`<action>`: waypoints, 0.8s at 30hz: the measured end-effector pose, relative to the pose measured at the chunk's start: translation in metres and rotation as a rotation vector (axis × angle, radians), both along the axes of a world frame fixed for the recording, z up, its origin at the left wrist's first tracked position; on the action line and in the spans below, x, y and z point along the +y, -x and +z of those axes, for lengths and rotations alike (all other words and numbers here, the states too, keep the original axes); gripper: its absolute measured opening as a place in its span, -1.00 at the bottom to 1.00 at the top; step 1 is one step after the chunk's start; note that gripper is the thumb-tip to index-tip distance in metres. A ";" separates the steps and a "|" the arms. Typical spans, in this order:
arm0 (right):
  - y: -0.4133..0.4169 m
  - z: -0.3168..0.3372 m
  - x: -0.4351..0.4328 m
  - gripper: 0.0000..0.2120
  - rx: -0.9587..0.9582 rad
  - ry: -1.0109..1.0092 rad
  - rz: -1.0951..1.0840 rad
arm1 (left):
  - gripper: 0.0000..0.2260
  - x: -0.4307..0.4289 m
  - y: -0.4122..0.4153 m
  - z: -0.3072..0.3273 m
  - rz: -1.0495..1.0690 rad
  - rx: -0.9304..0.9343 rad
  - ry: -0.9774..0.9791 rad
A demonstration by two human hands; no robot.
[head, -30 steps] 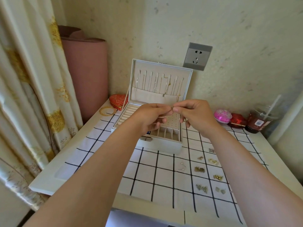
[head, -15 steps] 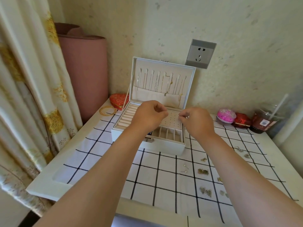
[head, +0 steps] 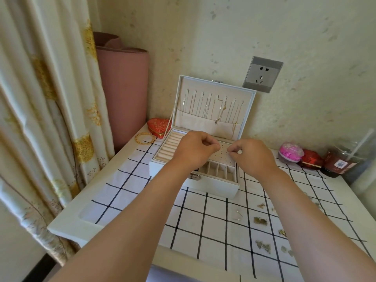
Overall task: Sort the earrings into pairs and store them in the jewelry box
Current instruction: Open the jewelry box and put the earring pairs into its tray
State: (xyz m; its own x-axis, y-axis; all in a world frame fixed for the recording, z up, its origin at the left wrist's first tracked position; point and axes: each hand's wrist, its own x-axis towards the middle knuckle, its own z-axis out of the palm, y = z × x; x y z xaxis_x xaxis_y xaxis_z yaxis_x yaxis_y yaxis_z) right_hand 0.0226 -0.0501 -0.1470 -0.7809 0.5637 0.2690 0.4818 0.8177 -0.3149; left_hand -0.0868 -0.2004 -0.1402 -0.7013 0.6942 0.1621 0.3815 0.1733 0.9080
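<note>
Loose earrings (head: 260, 220) lie near the tabletop's (head: 67, 222) near right corner. Farther in, the left hand (head: 195, 151) and right hand (head: 254, 157) hover over the box (head: 213, 186). Their fingers (head: 234, 150) are pinched together, probably on an earring too small to see. The holed panel (head: 223, 156) lies just below the tips.

One head-worn wide-angle view, looking forward and down. It sits close over the table (head: 67, 224), facing the wall (head: 305, 47) behind the open jewelry box (head: 213, 187).

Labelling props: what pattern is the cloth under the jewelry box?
The cloth is white with a thin black grid; clearest in the head view.
</note>
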 end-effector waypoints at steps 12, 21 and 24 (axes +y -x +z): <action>-0.002 -0.001 0.007 -0.86 -0.015 0.058 -0.006 | -0.97 0.004 -0.006 -0.001 -0.005 -0.011 -0.008; -0.012 0.035 -0.015 -0.82 0.379 0.654 0.220 | -0.91 0.007 -0.013 0.008 0.025 -0.262 -0.152; -0.017 0.035 -0.015 -0.81 0.445 0.701 0.202 | -0.88 0.010 -0.020 0.010 0.010 -0.324 -0.158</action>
